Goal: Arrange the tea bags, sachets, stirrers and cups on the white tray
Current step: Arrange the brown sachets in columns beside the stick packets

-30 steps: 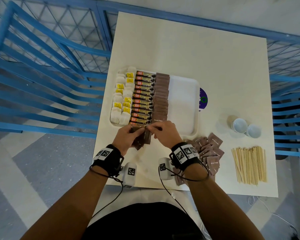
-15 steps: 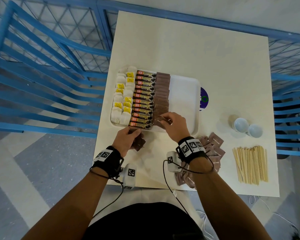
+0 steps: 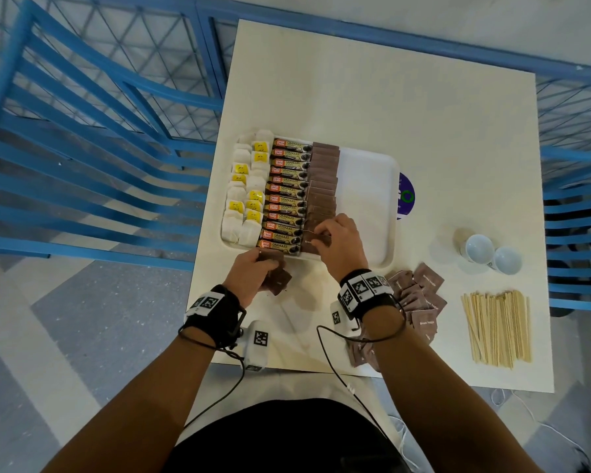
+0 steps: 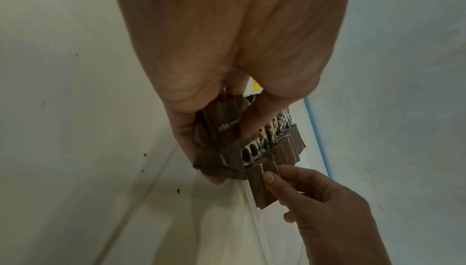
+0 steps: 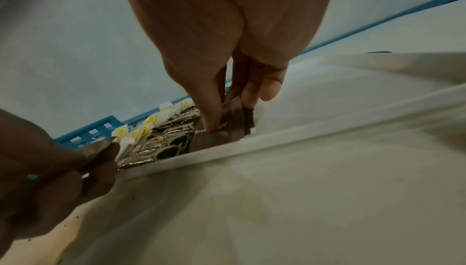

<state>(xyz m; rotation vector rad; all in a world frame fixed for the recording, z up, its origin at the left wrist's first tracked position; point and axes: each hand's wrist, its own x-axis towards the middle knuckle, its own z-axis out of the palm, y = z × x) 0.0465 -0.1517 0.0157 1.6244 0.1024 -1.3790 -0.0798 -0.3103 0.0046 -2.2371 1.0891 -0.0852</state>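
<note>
Cream square desk (image 3: pixel 406 107), matte top, faint stains and dark specks near the near edge in the wrist views. Blue metal railing (image 3: pixel 93 107) with mesh panels runs along the desk's left and far sides; grey and pale tiled floor (image 3: pixel 48 336) below.

White tray (image 3: pixel 372 199) sits left of desk centre, its near rim close to the near edge. On the tray, from its left edge: tea bags (image 3: pixel 244 199) with yellow tags in two columns, then a column of coffee granule sachets (image 3: pixel 287 196), then a column of brown sugar sachets (image 3: pixel 323 179). Right part of the tray is bare white.

Right hand (image 3: pixel 338 244) over the tray's near edge, thumb and fingers (image 5: pixel 209 110) pinching one brown sachet (image 5: pixel 219 131) at the near end of the brown column, its lower edge just inside the rim. Left hand (image 3: pixel 249 271) just off the tray's near-left corner, fingers clamped on a small stack of brown sachets (image 4: pixel 221 135).

Loose pile of brown sachets (image 3: pixel 420 298) on the desk near the near edge, right of the right wrist. Wooden stirrers (image 3: pixel 497 326) in a bundle at the near-right corner. Two white cups (image 3: pixel 490 254) lying on their sides beyond the stirrers, by the right edge. Purple round sticker (image 3: pixel 406 196) partly hidden by the tray's right rim.
</note>
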